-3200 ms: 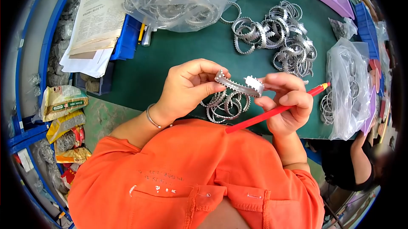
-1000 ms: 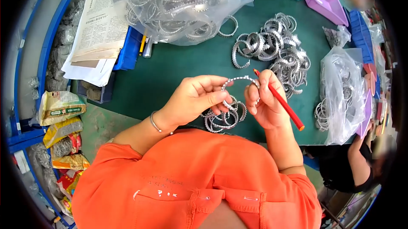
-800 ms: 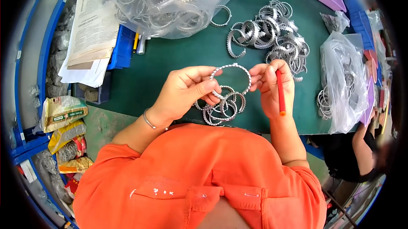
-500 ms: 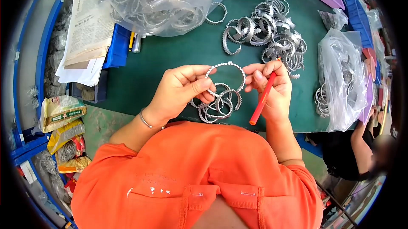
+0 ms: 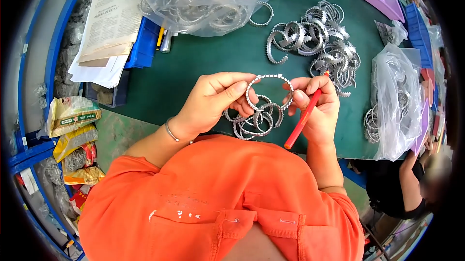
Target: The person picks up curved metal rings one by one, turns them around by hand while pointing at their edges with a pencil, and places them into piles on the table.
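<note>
1. Your left fingers point(image 5: 230, 79) are closed on the left side of the metal ring point(image 5: 270, 76), centre of the frame; your right fingers point(image 5: 317, 84) pinch its right side, perhaps for steadiness.
2. The red pencil point(image 5: 304, 122) slants across your right hand, probably leaving the fingertips for the ring.
3. Loose rings point(image 5: 252, 137) lie below, near the worktop's point(image 5: 208, 57) front edge.
4. Moving room is above, between the big bag point(image 5: 213, 4) and the ring pile point(image 5: 334, 57), upper right.

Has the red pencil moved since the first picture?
Yes: the red pencil swung left, its tip going from right of the ring heap to its near side.
</note>
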Tool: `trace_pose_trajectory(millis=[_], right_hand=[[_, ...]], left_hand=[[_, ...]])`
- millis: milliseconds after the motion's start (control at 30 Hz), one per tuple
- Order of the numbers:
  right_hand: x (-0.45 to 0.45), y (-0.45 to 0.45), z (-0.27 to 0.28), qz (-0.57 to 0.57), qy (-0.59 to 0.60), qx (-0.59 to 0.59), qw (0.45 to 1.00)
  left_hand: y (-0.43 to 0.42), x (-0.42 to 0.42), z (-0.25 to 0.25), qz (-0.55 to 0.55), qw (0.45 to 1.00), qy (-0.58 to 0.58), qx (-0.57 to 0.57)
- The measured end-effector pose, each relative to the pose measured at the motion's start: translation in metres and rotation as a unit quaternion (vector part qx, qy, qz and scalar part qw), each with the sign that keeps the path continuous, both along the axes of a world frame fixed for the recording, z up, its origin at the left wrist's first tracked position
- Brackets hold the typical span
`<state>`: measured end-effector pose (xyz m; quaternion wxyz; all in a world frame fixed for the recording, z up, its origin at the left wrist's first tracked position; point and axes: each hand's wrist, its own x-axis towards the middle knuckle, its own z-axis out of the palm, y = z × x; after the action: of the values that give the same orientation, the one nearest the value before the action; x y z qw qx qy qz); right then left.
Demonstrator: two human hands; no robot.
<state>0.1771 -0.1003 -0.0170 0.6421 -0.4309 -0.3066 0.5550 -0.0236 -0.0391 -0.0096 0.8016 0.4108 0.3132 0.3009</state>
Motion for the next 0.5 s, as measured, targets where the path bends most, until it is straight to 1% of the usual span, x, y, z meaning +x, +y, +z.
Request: trace_pose_trajectory(millis=[67,200,267,400,467,500], right_hand=[[-0.0001,-0.0006,0.0001,-0.001,-0.003,0.011,1.0],[-0.0003,-0.0016,0.0011,0.002,-0.002,0.012,1.0],[0.0001,-0.0018,0.0016,0.005,0.0,0.002,1.0],[-0.001,-0.0015,0.0027,0.022,-0.005,-0.015,1.0],[-0.0066,0.0022,-0.0005,-0.05,-0.109,0.055,0.991],[-0.0062,0.0036,-0.0024,-0.073,-0.209,0.088,0.971]], left_hand=[[0.0003,-0.0001,-0.0016,-0.001,1.0,0.015,0.008],[0.0013,-0.0001,-0.0032,-0.006,1.0,0.003,0.006],[0.0017,0.0002,-0.0021,-0.014,0.999,-0.009,-0.029],[0.0037,0.0002,-0.0004,-0.016,0.999,-0.013,-0.045],[0.004,0.0004,-0.0007,-0.01,0.999,-0.017,-0.031],[0.0038,0.0012,-0.0002,-0.01,0.999,-0.017,-0.031]])
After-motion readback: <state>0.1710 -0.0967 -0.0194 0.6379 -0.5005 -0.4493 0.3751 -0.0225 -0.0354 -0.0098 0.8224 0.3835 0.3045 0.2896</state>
